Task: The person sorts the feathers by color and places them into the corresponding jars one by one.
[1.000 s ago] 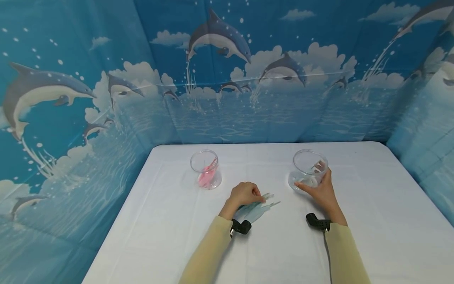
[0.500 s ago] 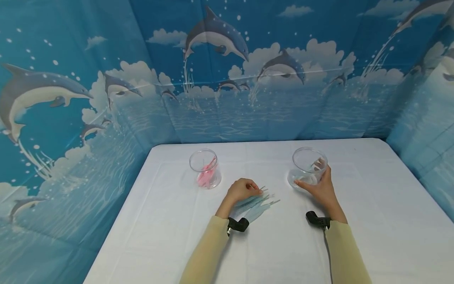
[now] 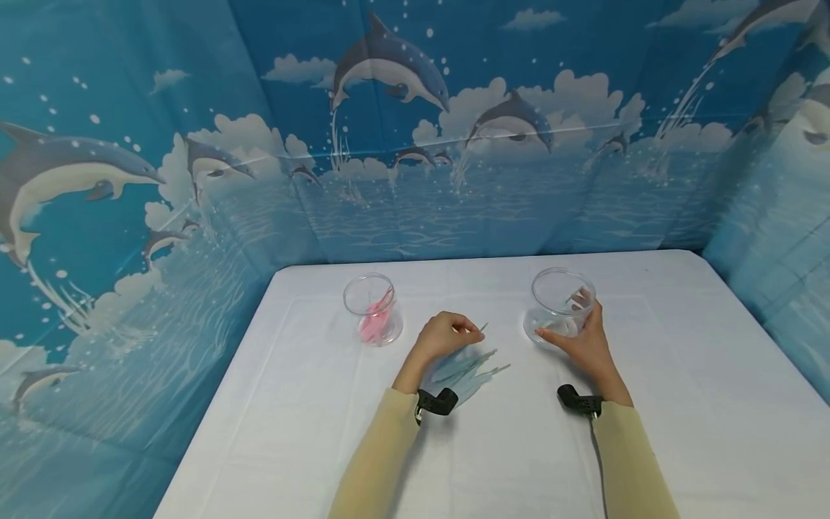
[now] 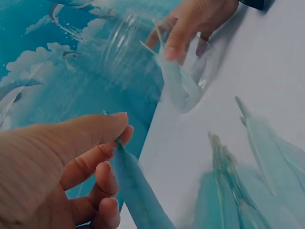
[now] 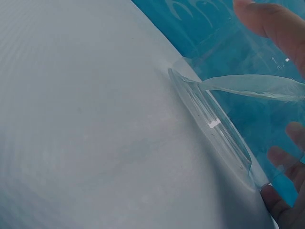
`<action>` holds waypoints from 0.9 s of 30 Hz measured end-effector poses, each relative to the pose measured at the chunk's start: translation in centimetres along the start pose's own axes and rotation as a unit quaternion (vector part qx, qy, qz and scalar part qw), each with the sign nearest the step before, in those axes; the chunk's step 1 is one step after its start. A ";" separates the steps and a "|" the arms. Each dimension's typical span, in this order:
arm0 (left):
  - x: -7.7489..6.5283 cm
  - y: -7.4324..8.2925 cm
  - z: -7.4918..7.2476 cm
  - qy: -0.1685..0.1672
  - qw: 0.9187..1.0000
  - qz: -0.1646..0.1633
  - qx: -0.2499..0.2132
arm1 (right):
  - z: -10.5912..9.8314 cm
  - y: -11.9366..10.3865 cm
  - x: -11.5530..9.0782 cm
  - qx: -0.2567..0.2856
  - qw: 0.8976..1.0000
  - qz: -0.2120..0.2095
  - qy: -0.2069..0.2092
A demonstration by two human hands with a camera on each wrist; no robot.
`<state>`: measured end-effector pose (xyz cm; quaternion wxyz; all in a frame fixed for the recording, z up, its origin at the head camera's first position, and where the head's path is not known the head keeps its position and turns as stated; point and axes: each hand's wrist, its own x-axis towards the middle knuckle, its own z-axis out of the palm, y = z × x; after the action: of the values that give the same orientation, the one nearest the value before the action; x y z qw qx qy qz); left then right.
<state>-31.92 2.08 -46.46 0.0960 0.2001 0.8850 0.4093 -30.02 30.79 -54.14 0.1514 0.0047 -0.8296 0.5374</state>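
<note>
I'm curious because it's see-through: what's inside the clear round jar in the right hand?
Pale blue-green feathers lean inside the clear round jar, quills upward. The right hand covers part of them, so I can't tell how many.

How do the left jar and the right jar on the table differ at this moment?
Contents: the left jar holds pink feathery pieces; the right jar holds pale blue-green feathers.
Contact: the right jar is held by the person's right grip; the left jar stands untouched.
Shared: both are clear, with round, open rims, toward the far side of the white table.
</note>
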 end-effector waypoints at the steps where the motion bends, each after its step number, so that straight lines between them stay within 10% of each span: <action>1: 0.2 0.3 -0.1 0.003 1.000 0.008 -0.009 | -0.1 0.0 0.1 -0.002 1.000 0.000 0.001; 5: 1.7 2.4 -0.2 0.030 0.995 0.059 -0.080 | -0.3 -0.2 0.4 -0.007 1.000 0.002 0.005; 11: 5.0 7.3 1.1 0.093 0.963 0.148 -0.204 | -0.3 0.0 0.2 0.006 1.000 -0.004 0.011; 17: 7.4 11.0 3.1 0.159 0.938 0.217 -0.218 | 0.1 0.4 -0.3 0.012 1.000 -0.007 0.005; 27: 8.2 10.9 5.4 0.134 0.963 0.205 -0.111 | 0.0 -0.2 -0.1 0.006 1.000 -0.015 0.007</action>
<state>-34.46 15.71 -41.69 -0.0877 0.3083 0.7792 0.5386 -29.86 30.64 -53.97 0.1654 0.0146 -0.8254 0.5396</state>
